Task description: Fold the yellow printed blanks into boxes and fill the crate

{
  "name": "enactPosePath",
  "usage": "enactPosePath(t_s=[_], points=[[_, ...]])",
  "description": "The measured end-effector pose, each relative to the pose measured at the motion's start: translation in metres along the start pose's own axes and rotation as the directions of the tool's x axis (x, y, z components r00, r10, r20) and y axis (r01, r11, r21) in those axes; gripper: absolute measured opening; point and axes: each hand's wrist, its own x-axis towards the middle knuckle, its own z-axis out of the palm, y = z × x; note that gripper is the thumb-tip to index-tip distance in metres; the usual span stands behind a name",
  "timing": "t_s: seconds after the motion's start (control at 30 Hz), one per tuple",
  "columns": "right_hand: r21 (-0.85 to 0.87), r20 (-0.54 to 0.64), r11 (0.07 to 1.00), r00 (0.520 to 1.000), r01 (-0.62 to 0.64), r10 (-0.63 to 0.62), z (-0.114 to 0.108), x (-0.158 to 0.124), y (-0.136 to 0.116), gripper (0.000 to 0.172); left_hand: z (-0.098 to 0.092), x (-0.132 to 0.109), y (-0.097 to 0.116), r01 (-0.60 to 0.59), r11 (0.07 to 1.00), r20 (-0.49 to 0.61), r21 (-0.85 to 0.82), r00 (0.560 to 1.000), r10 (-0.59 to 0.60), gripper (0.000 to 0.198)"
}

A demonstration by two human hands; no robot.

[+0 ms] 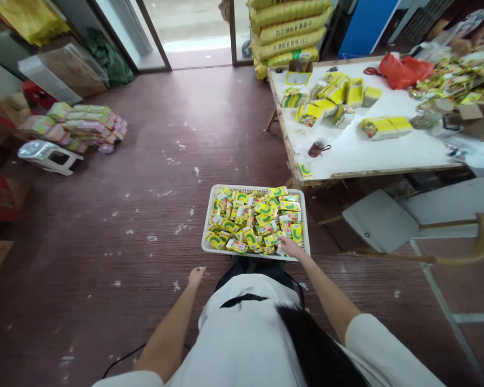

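A white plastic basket [205, 228] in front of my legs is filled with many small yellow boxes [266, 208] with green and red print, lying in a jumble. My right hand [290, 246] reaches over the basket's near right part, its fingers closed at the end of one small yellow box [271, 239]. The fingertips are partly hidden among the boxes. My left hand [197, 276] hangs in the air outside the basket's near left corner, apart from it. Its fingers are curled together, and whether anything small is in them does not show.
Right of the basket stands a white-topped table [347, 156] with stacks of yellow cartons [334, 94], a mug [318, 148] and a red bag [405, 71]. A chair [381, 220] is near it. Yellow sacks [288, 29] are piled behind. A stool [50, 153] stands left. Another person sits far right.
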Motion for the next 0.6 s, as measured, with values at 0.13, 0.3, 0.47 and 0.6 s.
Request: enactPosePath(t_s=[0.13, 0.3, 0.47, 0.6], points=[[-0.069, 0.028, 0.997, 0.998, -0.045, 0.048, 0.000, 0.006, 0.005, 0.024, 0.009, 0.013, -0.006, 0.133, 0.984, 0.073, -0.118, 0.990, -0.125, 0.032], [-0.101, -0.118, 0.985, 0.985, -0.139, 0.127, -0.043, 0.065, 0.012, 0.030, 0.071, 0.012, 0.013, 0.229, 0.933, 0.204, -0.279, 0.963, -0.176, 0.031], [-0.117, -0.268, 0.974, 0.950, -0.197, 0.160, -0.075, 0.151, 0.006, 0.038, 0.137, 0.025, 0.047, 0.227, 0.877, 0.252, -0.423, 0.959, -0.126, 0.035], [-0.133, -0.362, 0.969, 0.920, -0.209, 0.149, -0.089, 0.213, 0.004, 0.053, 0.177, 0.046, 0.061, 0.209, 0.862, 0.238, -0.462, 0.965, -0.106, 0.045]])
